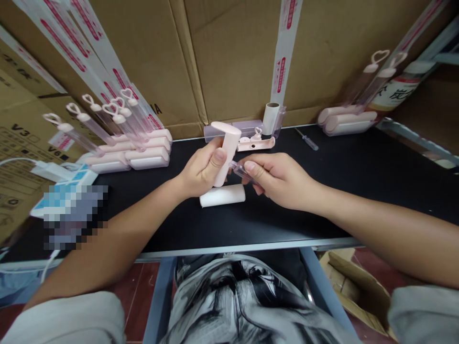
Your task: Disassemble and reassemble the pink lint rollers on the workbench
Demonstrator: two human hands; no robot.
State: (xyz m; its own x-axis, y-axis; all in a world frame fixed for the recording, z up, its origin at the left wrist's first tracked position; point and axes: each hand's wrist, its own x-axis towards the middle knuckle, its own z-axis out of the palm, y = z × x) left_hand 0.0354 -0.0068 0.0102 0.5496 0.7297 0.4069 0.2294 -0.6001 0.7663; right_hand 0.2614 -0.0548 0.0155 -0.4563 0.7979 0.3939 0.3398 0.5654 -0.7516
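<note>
My left hand (201, 167) is closed around a pale pink plastic housing (229, 148), held upright with its broad flat end on top. In the fingers of my right hand (276, 179) is a small screwdriver (238, 169) with a clear handle. Its front end meets the side of the pink housing; the tip itself is hidden. On the black table just below the hands lies a white rounded sleeve (223, 196). Behind them rests a pink curved shell (260, 145) with small pink parts, one heart-shaped, beside it.
A white tube (271, 118) stands at the back near clear purplish pieces. Another screwdriver (307, 140) lies right of it. Several pink devices with heart loops (143, 153) stand left, more (349, 122) right by a bottle (399, 91). A power strip (84, 179) sits left.
</note>
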